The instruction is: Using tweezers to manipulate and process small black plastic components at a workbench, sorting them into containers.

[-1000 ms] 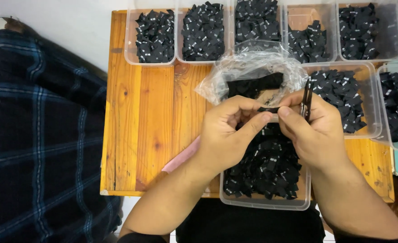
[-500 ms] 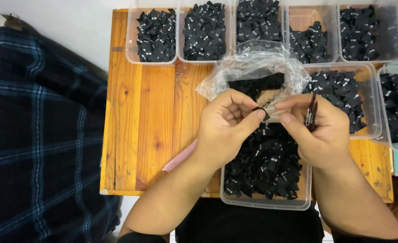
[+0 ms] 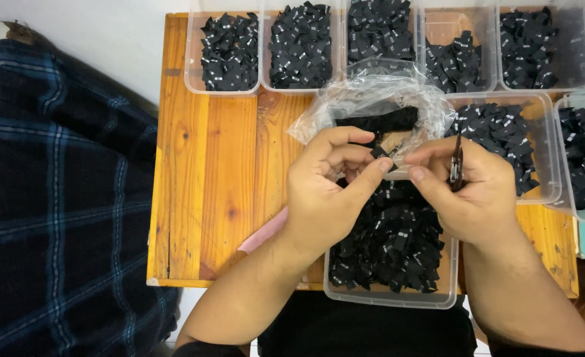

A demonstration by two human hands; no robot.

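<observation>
Nearest the camera: a clear plastic tub [image 3: 385, 299] at the near edge of the wooden table [image 3: 219, 172], heaped with small black fabric labels [image 3: 391, 244] that carry tiny white marks.

Above that tub, both hands meet. Left hand [image 3: 325, 195]: thumb and forefinger pinched together on a single small black label [image 3: 378, 152], other fingers curled behind it. Right hand [image 3: 467, 195]: thumb tip reaches toward the same label, just beside the left thumb; whether it actually touches the label cannot be told. The right hand's remaining fingers are closed around a small dark cutting tool [image 3: 457, 168], which stands upright against the palm with its tip up.

A pink strip [image 3: 266, 233] shows on the table under the left wrist, partly hidden.

Just beyond the hands: a crumpled clear plastic bag [image 3: 372, 99], its mouth open, with dark material inside. To its right, another clear tub [image 3: 540, 152] with more black labels, and one further tub [image 3: 583, 165] at the right edge of view, partly cut off.

Far edge of the table: a row of clear tubs [image 3: 223, 89], each holding black labels. The fourth from the left is less full than the others.

Left of the table: dark blue plaid cloth [image 3: 54, 198] fills that side of the view. A light wall shows behind it.
</observation>
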